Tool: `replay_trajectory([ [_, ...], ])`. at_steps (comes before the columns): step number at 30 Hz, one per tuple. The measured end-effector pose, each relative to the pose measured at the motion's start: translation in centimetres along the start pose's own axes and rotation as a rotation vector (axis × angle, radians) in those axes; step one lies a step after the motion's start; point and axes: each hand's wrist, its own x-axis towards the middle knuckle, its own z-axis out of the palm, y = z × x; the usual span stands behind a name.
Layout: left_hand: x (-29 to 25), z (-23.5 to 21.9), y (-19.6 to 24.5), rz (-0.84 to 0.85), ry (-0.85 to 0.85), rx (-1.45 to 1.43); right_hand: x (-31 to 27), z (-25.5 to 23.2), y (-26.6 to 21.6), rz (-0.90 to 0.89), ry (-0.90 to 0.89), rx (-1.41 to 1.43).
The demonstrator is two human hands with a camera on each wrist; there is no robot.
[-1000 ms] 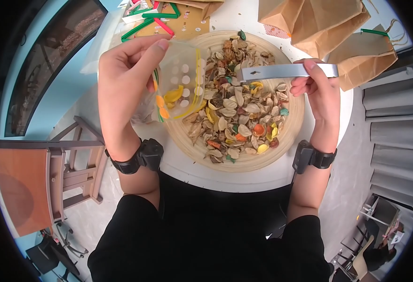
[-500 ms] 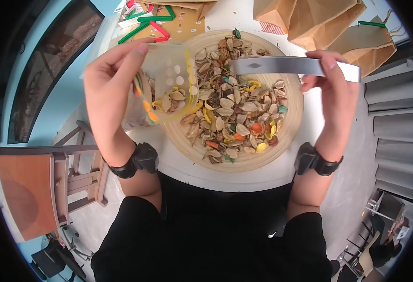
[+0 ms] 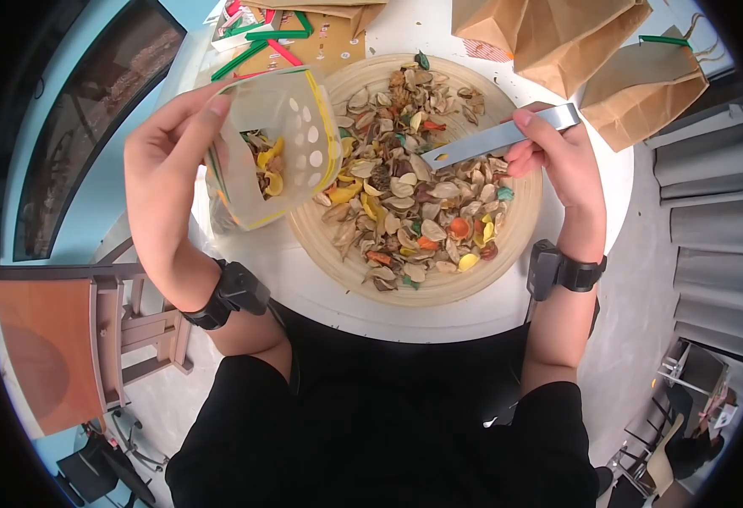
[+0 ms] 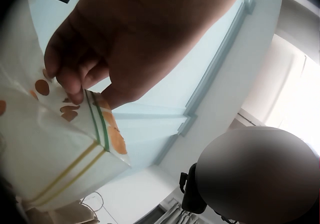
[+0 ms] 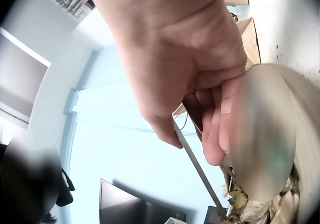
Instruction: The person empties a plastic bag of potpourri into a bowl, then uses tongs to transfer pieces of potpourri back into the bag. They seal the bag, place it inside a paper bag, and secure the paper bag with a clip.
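Note:
My left hand (image 3: 162, 173) pinches the rim of a translucent plastic bag (image 3: 302, 157) with pale dots and a yellow-striped edge. Its mouth gapes, and yellow and brown dried petals (image 3: 268, 161) lie inside. In the left wrist view, fingertips grip the bag (image 4: 60, 149) beside green stripes and orange shapes. Between thumb and fingers, my right hand (image 3: 568, 161) holds metal tongs (image 3: 483, 144), slanting down to the left. Their tips overlap a heap of potpourri (image 3: 414, 220) on a round wooden plate (image 3: 325, 258). The right wrist view shows the tongs (image 5: 197, 161) edge-on.
Brown paper bags (image 3: 642, 97) stand at the back right of the white table (image 3: 371, 326). At the back left are green and red strips (image 3: 283, 35) and a small white box (image 3: 240, 30). A wooden chair (image 3: 147, 326) stands on the floor to the left.
The left hand has moved left with the plastic bag, which now gapes toward the view with more petals visible inside. The tongs swung right, then came back with tips lowered over the potpourri.

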Motion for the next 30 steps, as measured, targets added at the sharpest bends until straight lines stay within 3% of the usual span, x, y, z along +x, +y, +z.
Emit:
replay_trajectory([
  [10,0.2,1.7,-0.2,0.006,-0.084,0.001,-0.7,0.6,-0.9,-0.128,0.032,0.116],
  [15,0.5,2.2,-0.3,0.012,-0.112,-0.005,-2.7,6.0,-2.6,-0.323,0.035,0.252],
  [18,0.5,2.2,-0.2,0.013,-0.109,0.004,-3.5,8.5,-2.7,-0.436,-0.036,0.085],
  [22,0.4,1.8,-0.2,0.0,-0.074,-0.007,-3.2,5.5,-3.2,-0.427,0.05,0.214],
  [25,0.2,1.2,0.0,0.049,-0.006,0.017,-3.5,2.8,-3.3,-0.455,0.155,0.18],
  [28,-0.9,-0.2,1.5,0.232,0.42,0.041,-5.2,1.5,-2.9,-0.451,0.144,0.005],
  [29,-1.3,-0.2,2.1,0.238,0.539,-0.152,-5.6,1.4,-2.9,-0.45,0.151,-0.038],
  [30,-1.3,-0.7,2.1,0.204,0.567,-0.125,-6.1,1.5,-3.2,-0.448,0.158,-0.081],
])
